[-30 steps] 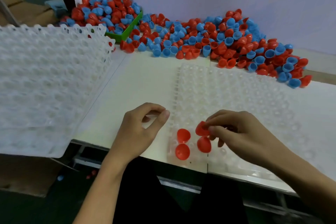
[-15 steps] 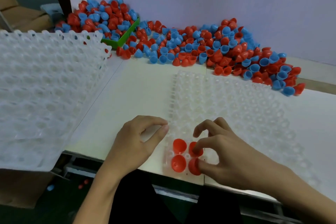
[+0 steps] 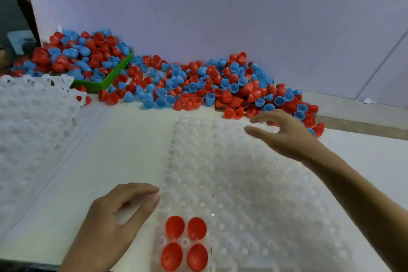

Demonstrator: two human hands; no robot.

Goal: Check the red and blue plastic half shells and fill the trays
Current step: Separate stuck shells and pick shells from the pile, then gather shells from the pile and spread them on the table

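Observation:
A clear dimpled tray (image 3: 254,179) lies flat in front of me. Several red half shells (image 3: 184,243) sit in its near left corner, two by two. My left hand (image 3: 114,218) rests at the tray's left edge, fingers loosely bent, holding nothing. My right hand (image 3: 284,134) hovers over the tray's far right part with fingers spread and nothing in them, just short of the heap of red and blue half shells (image 3: 220,88) along the wall.
A green bin (image 3: 110,77) heaped with more shells stands at the back left. A stack of clear trays (image 3: 33,117) takes up the left side. The white wall rises behind the heap.
My right hand let go of the red shell in the tray's corner and moved away to the far right, toward the heap. The left hand stayed at the tray's edge.

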